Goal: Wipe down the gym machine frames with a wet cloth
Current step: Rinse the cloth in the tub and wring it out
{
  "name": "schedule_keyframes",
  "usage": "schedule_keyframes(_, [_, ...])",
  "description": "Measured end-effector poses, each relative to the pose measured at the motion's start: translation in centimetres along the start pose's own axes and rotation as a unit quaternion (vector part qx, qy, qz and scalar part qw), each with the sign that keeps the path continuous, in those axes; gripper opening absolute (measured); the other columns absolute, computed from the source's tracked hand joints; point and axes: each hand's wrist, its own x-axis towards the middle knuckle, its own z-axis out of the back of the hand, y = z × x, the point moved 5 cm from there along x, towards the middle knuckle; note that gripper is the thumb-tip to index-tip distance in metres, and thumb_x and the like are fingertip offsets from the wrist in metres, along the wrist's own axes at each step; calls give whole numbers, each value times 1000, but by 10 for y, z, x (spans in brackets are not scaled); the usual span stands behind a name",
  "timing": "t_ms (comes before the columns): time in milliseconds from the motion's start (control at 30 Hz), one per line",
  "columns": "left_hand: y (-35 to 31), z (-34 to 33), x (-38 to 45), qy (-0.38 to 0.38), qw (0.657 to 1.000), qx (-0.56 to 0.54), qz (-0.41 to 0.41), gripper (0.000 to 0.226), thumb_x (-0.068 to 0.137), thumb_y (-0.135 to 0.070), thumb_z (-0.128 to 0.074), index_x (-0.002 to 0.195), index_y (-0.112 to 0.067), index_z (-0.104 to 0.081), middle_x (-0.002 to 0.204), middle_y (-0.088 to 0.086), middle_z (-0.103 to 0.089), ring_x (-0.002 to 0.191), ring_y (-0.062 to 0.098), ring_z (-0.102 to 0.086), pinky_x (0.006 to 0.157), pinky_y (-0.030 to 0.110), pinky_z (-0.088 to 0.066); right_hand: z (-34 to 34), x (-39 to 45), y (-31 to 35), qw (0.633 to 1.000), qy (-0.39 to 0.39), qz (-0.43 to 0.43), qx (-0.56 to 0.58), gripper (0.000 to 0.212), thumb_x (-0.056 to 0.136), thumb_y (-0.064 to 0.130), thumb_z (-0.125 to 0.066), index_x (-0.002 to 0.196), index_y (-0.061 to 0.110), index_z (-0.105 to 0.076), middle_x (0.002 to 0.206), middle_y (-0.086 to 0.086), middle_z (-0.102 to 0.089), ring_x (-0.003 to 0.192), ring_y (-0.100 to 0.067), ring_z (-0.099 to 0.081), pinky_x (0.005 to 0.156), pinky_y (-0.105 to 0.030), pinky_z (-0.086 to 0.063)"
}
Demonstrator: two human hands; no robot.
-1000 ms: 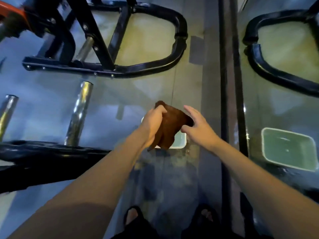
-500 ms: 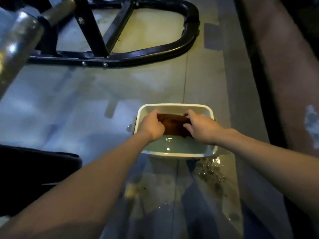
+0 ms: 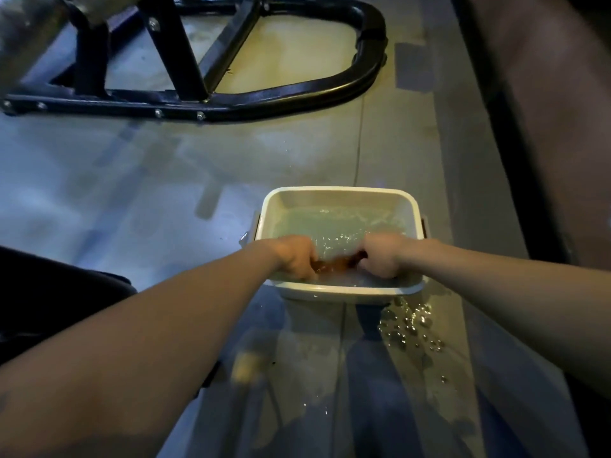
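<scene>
1. Brown cloth [image 3: 334, 263]: down in the water at the near end of the white plastic basin [image 3: 337, 193], stretched between the two hands. Only a short dark-brown strip shows; the rest is hidden by knuckles and ripples.
2. Left hand [image 3: 292, 257]: fingers curled round the cloth's left end, back of the hand up.
3. Right hand [image 3: 380, 256]: fisted on the cloth's right end in the same way. The hands are near each other, with a short bridge of cloth between them.
4. Step in hand, as I read it: soaking and rinsing the cloth before wiping. To do it well, keep the cloth fully under, knead it so water gets through all the folds, then lift it straight up over the basin.
5. Wring over the water, not over the floor. Twisting the two ends opposite ways should suit this grip. Aim for damp, not dripping.
6. Water surface: broken, bright ripples around both hands. Gentler handling would keep it inside the rim.
7. Spilled droplets [image 3: 410, 328] lie on the floor just beside the basin's near right corner; a slip risk, worth a wipe.
8. Black machine base frame [image 3: 271, 100]: well apart, beyond the basin, curved tube with bolts along its near bar. Likely next target.
</scene>
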Motion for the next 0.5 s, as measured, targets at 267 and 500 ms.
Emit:
schedule_keyframes(267, [3,13,-4,-36,986,-163,19,19,98,-17,-66,113,-11,-77,106,4,-70,101,21,-62,87,29,-48,2,-5,2,999,-28,4,33,12,102,19,-53,103,24,-64,94,2,-60,92,-20,-59,79,-30,-43])
schedule_keyframes(500, [2,47,-23,-101,872,-476,59,9,88,-10,-48,88,-15,-56,84,5,-58,78,19,-56,78,31,-50,45,-14,-10,949,-183,-41,255,40,106,21,-34,98,-1,-67,103,-17,-65,95,-32,-58,81,-39,-44])
